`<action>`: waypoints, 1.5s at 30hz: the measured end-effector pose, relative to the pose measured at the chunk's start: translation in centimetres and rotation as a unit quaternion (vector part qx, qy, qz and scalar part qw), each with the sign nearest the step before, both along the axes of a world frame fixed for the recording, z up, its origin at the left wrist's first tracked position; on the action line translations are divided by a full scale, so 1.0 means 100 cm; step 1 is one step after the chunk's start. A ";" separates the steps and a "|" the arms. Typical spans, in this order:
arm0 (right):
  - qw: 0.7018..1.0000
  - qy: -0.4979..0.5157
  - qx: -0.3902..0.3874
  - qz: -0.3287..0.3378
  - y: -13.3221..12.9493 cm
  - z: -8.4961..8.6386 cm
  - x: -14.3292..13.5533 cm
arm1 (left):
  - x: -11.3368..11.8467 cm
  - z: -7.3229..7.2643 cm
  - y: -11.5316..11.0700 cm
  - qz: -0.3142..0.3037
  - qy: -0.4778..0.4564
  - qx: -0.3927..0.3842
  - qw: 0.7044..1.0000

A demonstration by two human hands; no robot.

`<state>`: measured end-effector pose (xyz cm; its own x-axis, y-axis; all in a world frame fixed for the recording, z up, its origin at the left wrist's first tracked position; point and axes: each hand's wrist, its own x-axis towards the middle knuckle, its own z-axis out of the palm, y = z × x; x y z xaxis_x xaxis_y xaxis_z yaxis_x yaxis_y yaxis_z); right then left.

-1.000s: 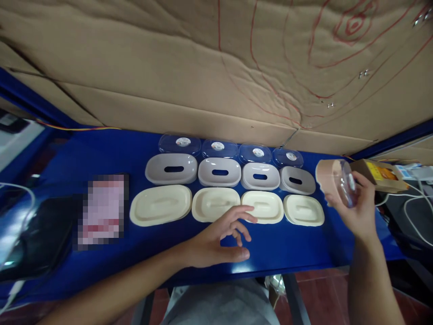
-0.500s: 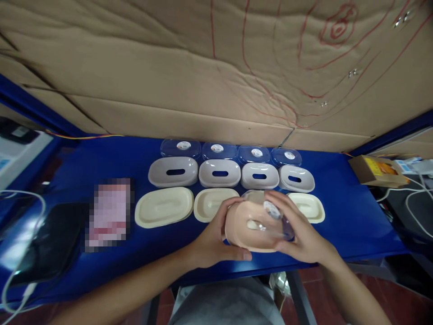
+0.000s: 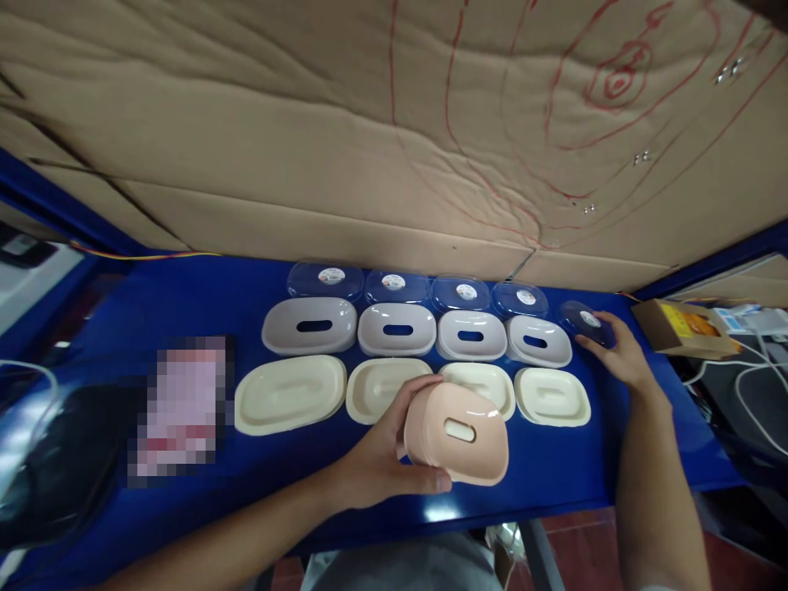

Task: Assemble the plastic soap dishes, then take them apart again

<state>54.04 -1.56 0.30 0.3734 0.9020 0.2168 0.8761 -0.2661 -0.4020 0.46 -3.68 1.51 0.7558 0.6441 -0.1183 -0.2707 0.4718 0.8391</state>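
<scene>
My left hand [image 3: 394, 447] is wrapped round a peach oval dish [image 3: 480, 451] with a slot in its middle, held tilted above the table's front part. At the right, my right hand [image 3: 619, 353] grips a clear lid [image 3: 579, 320] with a round white sticker, at the right end of a row of clear lids [image 3: 326, 281]. In front of those lids stand several light grey slotted dishes [image 3: 397, 316]. Nearer to me lies a row of cream oval trays [image 3: 292, 394], one partly hidden behind the peach dish.
The blue table [image 3: 246, 472] meets a cardboard wall [image 3: 277, 148] with red lines. At the left lie a blurred-out pink item [image 3: 181, 402] and a black object [image 3: 61, 460]. An open cardboard box [image 3: 652, 324] and cables are at the right.
The clear lid has come off the peach dish and moved right and back in my right hand. My left hand still holds the peach dish, whose slot is now uncovered.
</scene>
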 end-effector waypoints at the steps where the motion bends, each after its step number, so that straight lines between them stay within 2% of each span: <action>1: 1.000 -0.007 -0.010 0.006 -0.001 -0.003 -0.001 | 0.000 -0.001 0.001 0.001 -0.001 -0.002 1.000; 6: 0.999 -0.045 -0.021 -0.002 0.004 -0.012 -0.006 | -0.001 -0.005 0.002 -0.004 -0.010 0.003 1.000; 13: 0.994 -0.064 0.093 -0.005 0.021 -0.021 -0.022 | -0.001 0.001 0.004 0.002 -0.003 -0.008 1.000; 16: 0.991 -0.055 0.124 0.007 0.026 -0.017 -0.029 | -0.003 0.003 0.004 -0.001 -0.002 -0.003 1.000; 19: 0.987 -0.042 0.154 0.024 0.026 -0.004 -0.043 | -0.003 0.003 0.006 0.001 0.010 -0.004 1.000; 22: 0.981 -0.020 0.186 0.049 0.013 0.022 -0.084 | -0.002 0.004 0.007 0.016 0.018 -0.004 1.000; 24: 0.978 0.006 0.185 0.091 -0.005 0.042 -0.132 | -0.001 0.004 0.007 0.026 0.014 -0.004 1.000; 25: 0.977 0.026 0.165 0.136 -0.017 0.051 -0.161 | -0.001 0.004 0.007 0.029 0.010 -0.004 1.000; 26: 0.966 0.062 0.123 0.217 -0.029 0.060 -0.192 | -0.001 0.004 0.007 0.032 0.005 -0.005 0.999; 28: 0.933 0.062 0.035 0.352 -0.052 0.071 -0.252 | 0.000 0.004 0.006 0.034 -0.008 -0.010 0.999; 29: 0.920 0.045 -0.001 0.389 -0.061 0.073 -0.277 | 0.000 0.003 0.006 0.034 -0.014 -0.013 0.999; 31: 0.919 0.043 -0.034 0.390 -0.074 0.072 -0.313 | 0.000 0.002 0.005 0.040 -0.024 -0.019 0.999; 34: 0.935 0.096 -0.023 0.339 -0.082 0.063 -0.331 | 0.001 -0.001 0.006 0.046 -0.041 -0.022 0.998; 38: 0.923 0.217 -0.001 0.318 -0.088 0.055 -0.326 | 0.001 -0.001 0.008 0.027 -0.037 -0.019 0.999; 41: 0.930 0.204 0.002 0.307 -0.091 0.054 -0.326 | 0.001 0.001 0.008 0.025 -0.048 0.003 0.999; 45: 0.934 0.198 0.009 0.298 -0.091 0.051 -0.329 | 0.000 0.001 0.009 -0.005 -0.084 -0.006 0.996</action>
<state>21.12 -10.65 5.37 -0.1388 0.9730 0.1843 0.6481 0.2300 -0.7260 0.44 -2.82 1.61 0.7721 0.6355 0.0031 -0.4024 0.4851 0.7763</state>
